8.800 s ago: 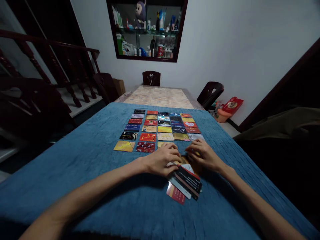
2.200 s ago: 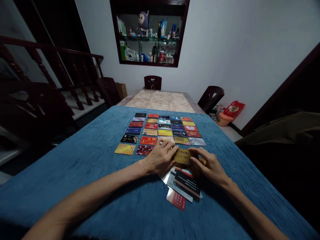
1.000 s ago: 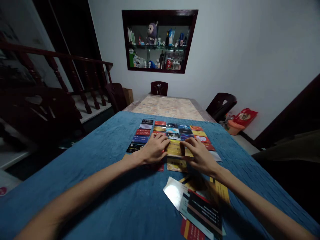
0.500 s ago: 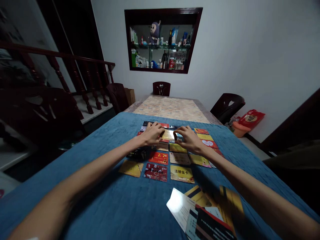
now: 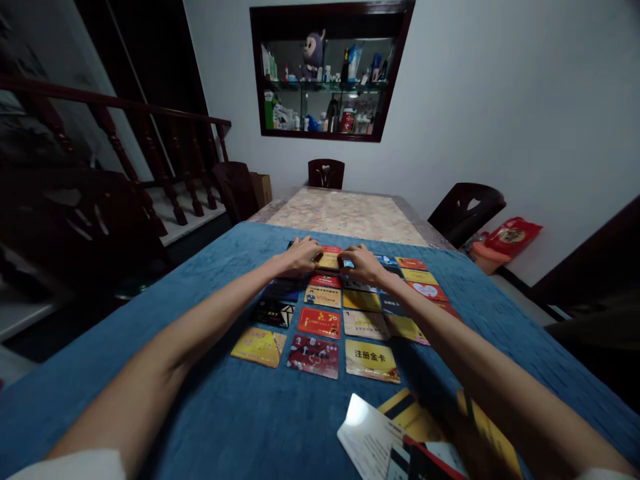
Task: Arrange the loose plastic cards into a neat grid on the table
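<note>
Rows of plastic cards (image 5: 320, 322) lie face up on a blue cloth (image 5: 210, 400). Both my arms reach to the far end of the rows. My left hand (image 5: 301, 255) and my right hand (image 5: 361, 263) pinch the two ends of a gold card (image 5: 330, 261) just above the far cards. Fingers of both hands are curled onto it. A loose pile of cards (image 5: 400, 440) lies near me at the lower right, partly under my right forearm.
Beyond the cloth is bare marble tabletop (image 5: 345, 213) with dark chairs (image 5: 326, 173) around it. A wall niche (image 5: 327, 70) holds bottles and a toy. A wooden stair rail (image 5: 125, 133) runs along the left. A red bag (image 5: 510, 235) sits on the floor at right.
Both hands lifted a gold card from the near pile and carried it away from me over the rows to the far end. The view tilted up and forward.
</note>
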The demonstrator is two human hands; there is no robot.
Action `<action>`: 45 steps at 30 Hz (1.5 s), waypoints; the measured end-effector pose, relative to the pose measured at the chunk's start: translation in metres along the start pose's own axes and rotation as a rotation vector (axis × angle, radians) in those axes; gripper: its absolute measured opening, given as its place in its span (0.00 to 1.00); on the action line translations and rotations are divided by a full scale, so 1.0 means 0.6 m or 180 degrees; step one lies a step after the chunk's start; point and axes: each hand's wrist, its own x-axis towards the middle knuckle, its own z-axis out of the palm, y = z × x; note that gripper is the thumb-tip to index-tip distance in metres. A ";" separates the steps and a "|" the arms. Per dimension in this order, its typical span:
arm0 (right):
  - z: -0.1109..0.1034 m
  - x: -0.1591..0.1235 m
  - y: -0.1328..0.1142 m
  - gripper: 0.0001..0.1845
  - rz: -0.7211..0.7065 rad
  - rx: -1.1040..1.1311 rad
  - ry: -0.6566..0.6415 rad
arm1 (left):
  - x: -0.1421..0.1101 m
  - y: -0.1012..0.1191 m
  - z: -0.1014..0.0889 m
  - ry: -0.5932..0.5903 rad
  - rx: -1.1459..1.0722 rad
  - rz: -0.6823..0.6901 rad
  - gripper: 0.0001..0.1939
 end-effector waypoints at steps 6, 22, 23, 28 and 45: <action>0.016 0.021 -0.002 0.14 0.0118 -0.0082 -0.0154 | 0.022 -0.015 0.022 -0.0093 -0.0027 -0.0122 0.10; 0.028 0.038 -0.005 0.14 0.0232 -0.0155 -0.0446 | 0.046 -0.024 0.045 -0.0276 -0.0051 -0.0165 0.10; 0.028 0.038 -0.006 0.14 0.0228 -0.0153 -0.0457 | 0.046 -0.024 0.045 -0.0286 -0.0050 -0.0166 0.10; 0.028 0.039 -0.008 0.16 0.0250 -0.0155 -0.0484 | 0.045 -0.024 0.047 -0.0343 -0.0023 -0.0146 0.09; 0.034 0.043 -0.003 0.17 0.0314 -0.0144 -0.0467 | 0.047 -0.030 0.052 -0.0385 -0.0011 -0.0086 0.08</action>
